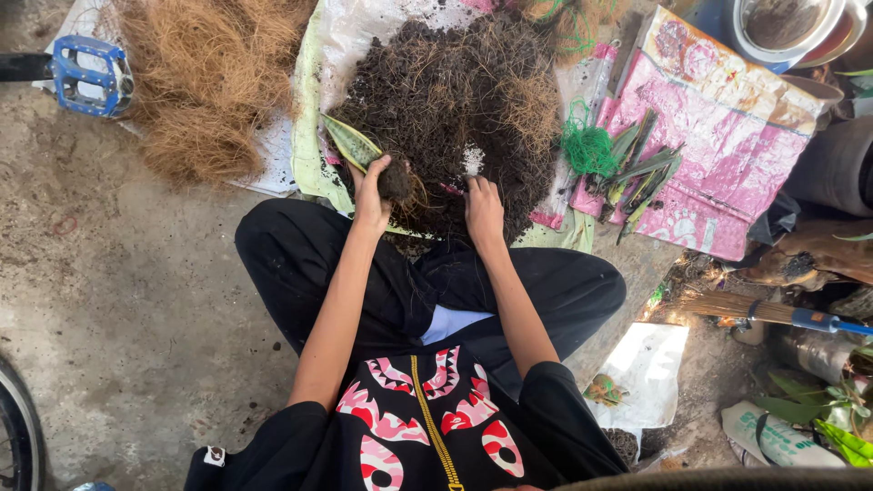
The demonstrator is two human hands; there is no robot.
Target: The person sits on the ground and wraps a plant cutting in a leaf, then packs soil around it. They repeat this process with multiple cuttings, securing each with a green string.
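Note:
I sit cross-legged on the ground before a heap of dark soil mixed with coconut fibre (455,100) lying on a white sack. My left hand (371,195) is closed around a small plant with a soil-covered root ball (396,179); its green, yellow-edged leaf (348,144) points up and left. My right hand (483,207) rests palm down on the near edge of the heap, fingers pressed into the soil, with nothing visibly held.
A pile of tan coconut fibre (205,86) lies at upper left beside a blue pedal (89,75). To the right are green netting (589,147), several plant cuttings (646,173) on a pink sack (727,136), a metal bowl (787,27), and a broom (764,312).

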